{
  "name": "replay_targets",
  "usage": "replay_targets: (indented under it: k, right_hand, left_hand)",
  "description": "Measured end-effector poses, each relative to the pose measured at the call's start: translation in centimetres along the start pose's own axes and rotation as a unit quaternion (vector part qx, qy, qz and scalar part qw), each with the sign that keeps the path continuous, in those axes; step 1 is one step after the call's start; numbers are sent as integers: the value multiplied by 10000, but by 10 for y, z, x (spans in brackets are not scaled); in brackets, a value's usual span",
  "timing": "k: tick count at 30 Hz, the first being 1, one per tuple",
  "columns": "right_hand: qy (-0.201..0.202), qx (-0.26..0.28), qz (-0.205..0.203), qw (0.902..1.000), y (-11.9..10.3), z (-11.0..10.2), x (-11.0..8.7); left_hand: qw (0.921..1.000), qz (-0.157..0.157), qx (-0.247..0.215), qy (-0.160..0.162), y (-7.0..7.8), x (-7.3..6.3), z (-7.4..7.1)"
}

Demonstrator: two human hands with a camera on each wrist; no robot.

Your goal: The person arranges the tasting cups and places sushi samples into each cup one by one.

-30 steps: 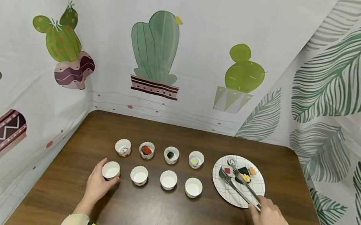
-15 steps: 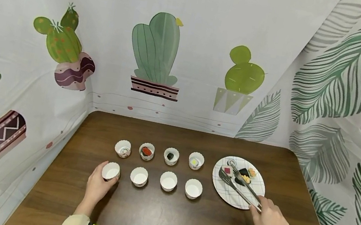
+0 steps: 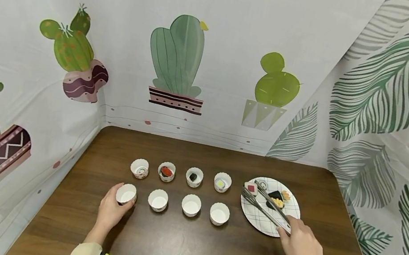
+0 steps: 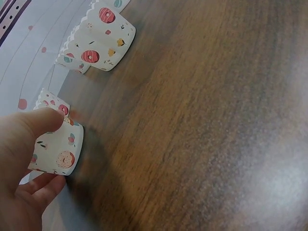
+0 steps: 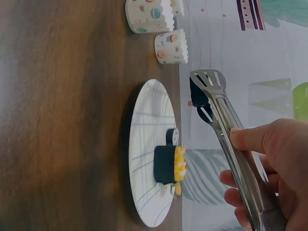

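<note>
My left hand (image 3: 109,211) holds the leftmost front-row paper baking cup (image 3: 126,194), white with a printed donut pattern. In the left wrist view the thumb lies along the near side of that cup (image 4: 57,149), other fingers behind it. My right hand (image 3: 302,247) grips metal tongs (image 5: 245,180). Between their slotted tips is a small sushi roll (image 3: 251,188), white with a red centre and dark sides, raised above the plate's left edge. On the round white checked plate (image 3: 252,216) lie a dark-wrapped sushi with yellow topping (image 3: 278,202), a small round roll (image 5: 172,136) and an orange piece (image 3: 285,195).
Several more white cups stand in two rows across the brown table (image 3: 176,249). The back-row cups hold small pieces, such as a red-topped one (image 3: 166,171), a black one (image 3: 193,176) and a yellow one (image 3: 220,184). A printed cloth (image 3: 232,60) hangs behind.
My right hand and the tongs have shifted left, carrying the red-centred roll up and left from among the plate's pieces. My left hand stays at the cup.
</note>
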State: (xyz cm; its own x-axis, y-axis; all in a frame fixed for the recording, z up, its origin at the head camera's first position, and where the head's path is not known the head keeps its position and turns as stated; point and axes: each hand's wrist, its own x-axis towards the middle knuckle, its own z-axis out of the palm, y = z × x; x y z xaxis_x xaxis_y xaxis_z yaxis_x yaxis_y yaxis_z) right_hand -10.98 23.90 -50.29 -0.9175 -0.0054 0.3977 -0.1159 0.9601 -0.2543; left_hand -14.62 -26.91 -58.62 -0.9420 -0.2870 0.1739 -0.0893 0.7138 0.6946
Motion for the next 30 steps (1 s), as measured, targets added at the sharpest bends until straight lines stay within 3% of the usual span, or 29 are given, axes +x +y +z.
replay_targets:
  k: [16,30]
  right_hand:
    - [-186,33,-413,9990,-36,9,19]
    - [-66,61,-983,9951,-79,21,33]
  left_hand:
    - [9998,-140,18,-125,1,0,-2]
    - [9998,-150,-10,-161,2,0,-2]
